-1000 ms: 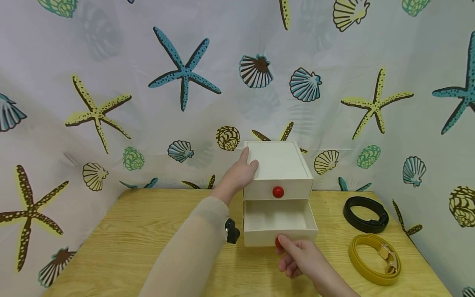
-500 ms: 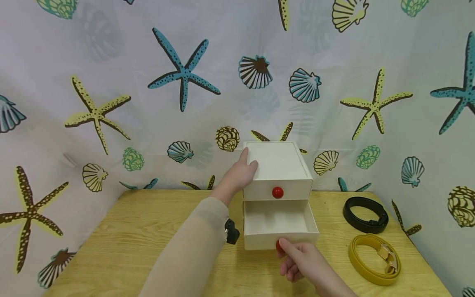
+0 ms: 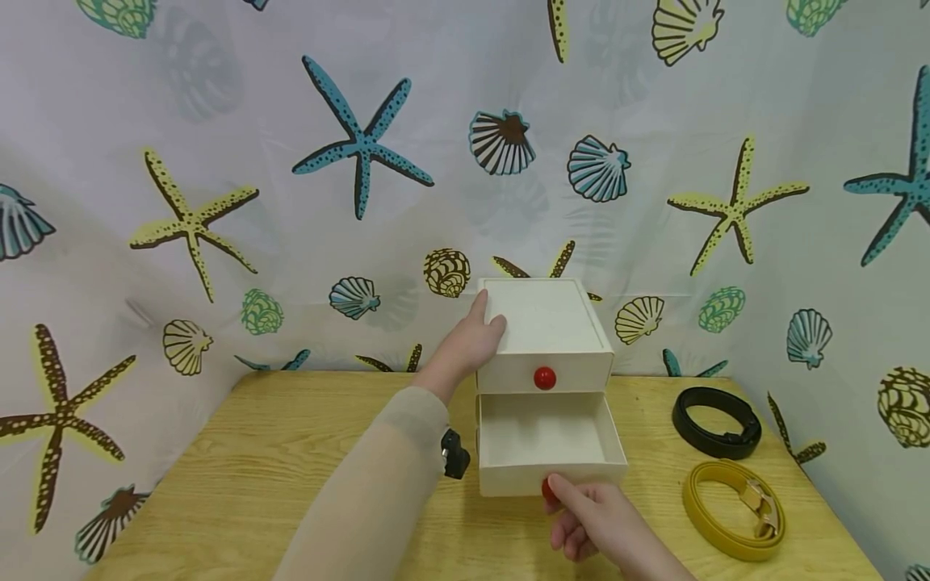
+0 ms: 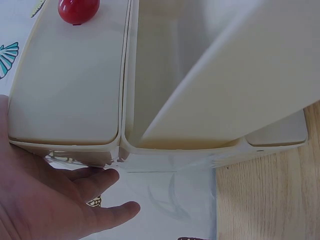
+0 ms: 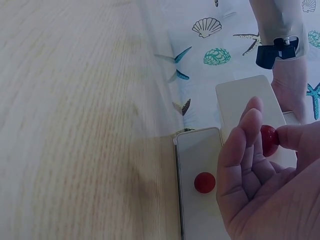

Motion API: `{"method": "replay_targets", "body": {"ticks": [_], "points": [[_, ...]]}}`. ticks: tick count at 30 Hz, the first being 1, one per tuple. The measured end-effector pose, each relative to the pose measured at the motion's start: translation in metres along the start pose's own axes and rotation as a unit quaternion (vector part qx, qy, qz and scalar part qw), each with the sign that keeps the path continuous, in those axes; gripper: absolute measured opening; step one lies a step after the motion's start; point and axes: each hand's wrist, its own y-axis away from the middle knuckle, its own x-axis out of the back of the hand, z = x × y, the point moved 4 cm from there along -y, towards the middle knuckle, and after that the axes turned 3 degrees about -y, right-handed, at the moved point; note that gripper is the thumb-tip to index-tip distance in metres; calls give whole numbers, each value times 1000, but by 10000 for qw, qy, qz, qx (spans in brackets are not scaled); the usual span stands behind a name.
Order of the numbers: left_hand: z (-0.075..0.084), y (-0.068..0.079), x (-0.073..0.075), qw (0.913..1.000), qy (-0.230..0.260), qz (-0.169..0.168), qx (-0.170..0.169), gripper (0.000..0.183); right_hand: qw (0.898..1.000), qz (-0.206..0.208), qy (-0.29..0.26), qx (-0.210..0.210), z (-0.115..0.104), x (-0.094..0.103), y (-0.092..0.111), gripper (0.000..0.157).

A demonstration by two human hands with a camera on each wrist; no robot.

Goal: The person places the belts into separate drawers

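Note:
A small white drawer cabinet (image 3: 545, 311) with red ball knobs stands on the table. Its middle drawer (image 3: 548, 432) is pulled out and has nothing inside. My right hand (image 3: 606, 520) pinches this drawer's red knob (image 5: 269, 140) between thumb and fingers. The left hand (image 3: 468, 343) rests against the cabinet's left side near the top, its fingers (image 4: 95, 185) stretched along the side wall. Above the pulled-out drawer, the top drawer (image 4: 70, 80) is closed. The bottom drawer (image 5: 197, 155), also closed, is hidden in the head view beneath the middle one.
To the right on the wooden table (image 3: 327, 452) lie a coiled black belt (image 3: 715, 421) and, nearer, a coiled yellow belt (image 3: 734, 510). A white curtain (image 3: 436, 97) printed with starfish and shells hangs behind and at both sides. A black device (image 3: 454, 454) sits at the left wrist.
The middle drawer has slid a little farther out toward me, with my right hand moving along on its knob. My left hand has stayed against the cabinet's side.

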Motion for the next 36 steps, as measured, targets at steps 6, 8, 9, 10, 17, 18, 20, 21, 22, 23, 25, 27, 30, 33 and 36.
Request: {"method": "replay_targets", "body": {"ticks": [6,8,9,10,17,18,20,21,22,23,25,27,30,33,36], "points": [[0,0,0,10000,10,-8,6,74,10000,-59,49,18,2,-1,1,61],[0,0,0,10000,0,-12,-2,75,10000,-67,43,11,2,-2,2,60],[0,0,0,10000,-16,-11,-6,75,10000,-74,35,6,2,-2,2,60],[0,0,0,10000,-23,-12,-11,75,10000,-77,29,-9,2,-2,2,60],[1,1,0,10000,-1,3,-11,75,9999,-166,31,13,2,-3,5,60],[1,1,0,10000,5,3,-8,75,9998,-181,31,18,2,-3,5,60],[1,2,0,10000,-1,6,-14,75,9998,-196,31,33,2,-2,5,61],[1,2,0,10000,-6,7,-16,75,9998,-199,32,32,2,-2,6,61],[1,1,0,10000,-12,6,-20,75,9998,-195,32,31,3,-2,6,61],[1,1,0,10000,-16,11,-26,75,9998,-193,23,25,3,-2,6,61],[1,1,0,10000,-26,12,-36,75,9998,-183,17,23,3,-2,6,62],[1,1,0,10000,-25,14,-32,75,9999,-170,12,25,3,-2,6,62],[1,1,0,10000,-16,15,-21,75,9999,-157,15,43,3,-2,7,63],[1,1,0,10000,-8,15,-20,75,9999,-158,6,62,3,-2,6,63],[2,1,0,10000,-16,9,-38,75,9998,-188,-15,94,4,-2,6,62]]}}
